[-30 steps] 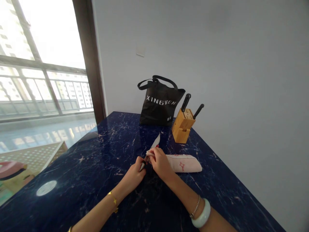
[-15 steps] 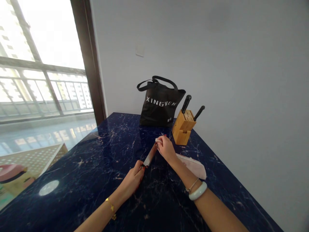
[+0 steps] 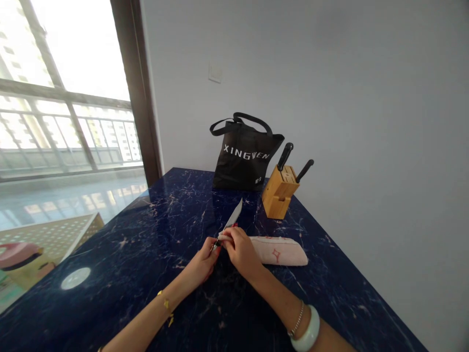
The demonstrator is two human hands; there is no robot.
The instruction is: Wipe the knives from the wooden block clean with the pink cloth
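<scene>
Knife (image 3: 231, 218) points up and away, its tip past the hands. Left hand (image 3: 201, 264) has a tight grip, clamped on the knife's handle, so the handle is hidden. Right hand (image 3: 240, 252) has its grip pinched shut on the bottom of the blade, with a bit of white cloth (image 3: 222, 237) in the fingers. Pink cloth roll (image 3: 278, 252) lies on the tabletop (image 3: 146, 234), just right of the right hand. Wood knife block (image 3: 277, 191) stands beyond the grips, holding two black handles (image 3: 285, 156). Black bag (image 3: 244, 159) stands farther off, just beside the block.
</scene>
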